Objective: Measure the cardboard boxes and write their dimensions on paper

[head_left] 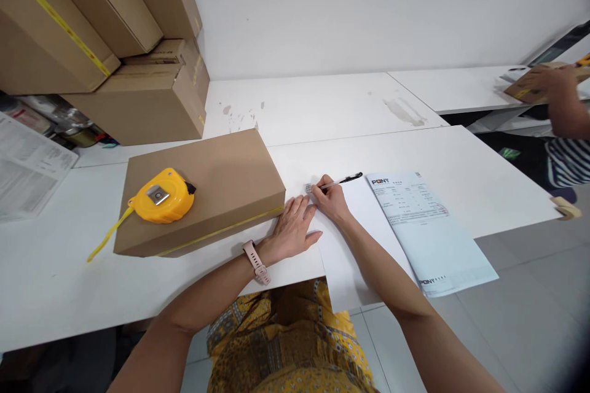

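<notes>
My right hand (332, 199) grips a pen (346, 179) whose black end points up to the right. The pen's tip meets the top left of a white sheet of paper (369, 258), beside a small grey patch of marks (308, 187). My left hand (295, 227) lies flat with fingers spread near the sheet's left edge, close to a brown cardboard box (221, 166). On top of that box rests a yellow tape measure (165, 196), its yellow strap hanging over the box's left side. A printed form (428, 233) lies to the right of my right forearm.
Large cardboard boxes (138, 98) are stacked at the back left against the white wall. Printed paper (27, 166) leans at the far left. At the far right a co-worker's hand (550, 80) rests on another box (528, 87). The white table (498, 178) has a front edge near my body.
</notes>
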A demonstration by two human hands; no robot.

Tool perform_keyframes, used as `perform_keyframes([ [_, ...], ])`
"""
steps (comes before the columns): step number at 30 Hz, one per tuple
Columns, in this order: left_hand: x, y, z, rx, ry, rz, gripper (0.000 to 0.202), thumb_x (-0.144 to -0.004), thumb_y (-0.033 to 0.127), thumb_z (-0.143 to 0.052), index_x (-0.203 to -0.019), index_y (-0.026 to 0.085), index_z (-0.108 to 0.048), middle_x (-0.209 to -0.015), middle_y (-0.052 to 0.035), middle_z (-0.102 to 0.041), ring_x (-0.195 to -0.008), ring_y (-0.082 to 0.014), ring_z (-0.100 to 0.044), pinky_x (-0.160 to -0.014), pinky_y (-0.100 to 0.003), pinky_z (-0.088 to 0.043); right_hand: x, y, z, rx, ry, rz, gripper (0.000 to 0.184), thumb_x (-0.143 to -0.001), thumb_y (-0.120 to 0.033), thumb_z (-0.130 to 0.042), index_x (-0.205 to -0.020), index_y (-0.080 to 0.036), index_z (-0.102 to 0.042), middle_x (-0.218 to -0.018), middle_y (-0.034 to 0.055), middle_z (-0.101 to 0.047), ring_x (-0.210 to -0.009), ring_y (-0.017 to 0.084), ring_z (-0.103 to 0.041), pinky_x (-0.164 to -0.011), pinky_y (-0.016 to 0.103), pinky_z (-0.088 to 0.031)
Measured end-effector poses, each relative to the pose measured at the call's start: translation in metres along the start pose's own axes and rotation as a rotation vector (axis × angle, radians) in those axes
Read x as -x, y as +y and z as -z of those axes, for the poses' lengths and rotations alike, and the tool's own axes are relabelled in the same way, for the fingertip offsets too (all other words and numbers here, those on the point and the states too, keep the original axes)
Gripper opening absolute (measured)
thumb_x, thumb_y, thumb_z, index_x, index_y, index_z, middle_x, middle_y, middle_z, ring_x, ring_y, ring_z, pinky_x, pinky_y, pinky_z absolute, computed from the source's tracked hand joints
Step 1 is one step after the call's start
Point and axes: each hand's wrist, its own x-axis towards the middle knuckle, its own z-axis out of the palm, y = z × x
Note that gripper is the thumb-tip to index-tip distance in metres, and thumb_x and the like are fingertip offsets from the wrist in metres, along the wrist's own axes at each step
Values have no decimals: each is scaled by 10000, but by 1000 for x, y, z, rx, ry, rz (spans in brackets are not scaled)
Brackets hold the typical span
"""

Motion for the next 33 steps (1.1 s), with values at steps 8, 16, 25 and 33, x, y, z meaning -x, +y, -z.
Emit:
perform_keyframes([
  [8, 0, 0, 1, 1, 0, -2, 625, -936, 470, -569, -1395, 62, -457, -1556, -267, -379, -1466, -391, -326, -1217, -534, -218, 0, 0, -1, 7, 0, -3, 222, -811, -326, -591, -680, -236, -437, -552, -68, -405, -537, 117, -383, -536, 278, -296],
  [16, 0, 0, 1, -19, -6, -2, 619, -939, 477, -567, -1388, 64, -461, -1559, -267, -375, -1463, -390, -330, -1214, -538, -223, 0, -1, 1, 20, 19, 8, 232, -827, -338, -591, -683, -236, -439, -556, -67, -406, -539, 118, -374, -541, 280, -295],
  [25, 0, -1, -2, -15, 4, -3, 614, -936, 486, -558, -1391, 87, -454, -1562, -252, -380, -1465, -385, -331, -1214, -540, -226, 0, 1, 0, 12, 13, 9, 230, -823, -332, -590, -678, -238, -439, -560, -64, -400, -542, 120, -369, -539, 280, -296],
  [33, 0, 0, 0, -15, 3, -6, 608, -942, 482, -551, -1395, 90, -449, -1561, -251, -380, -1466, -382, -329, -1212, -539, -230, 0, 1, 0, 15, 21, 5, 214, -811, -305, -581, -675, -239, -431, -566, -64, -398, -546, 118, -365, -537, 280, -295],
])
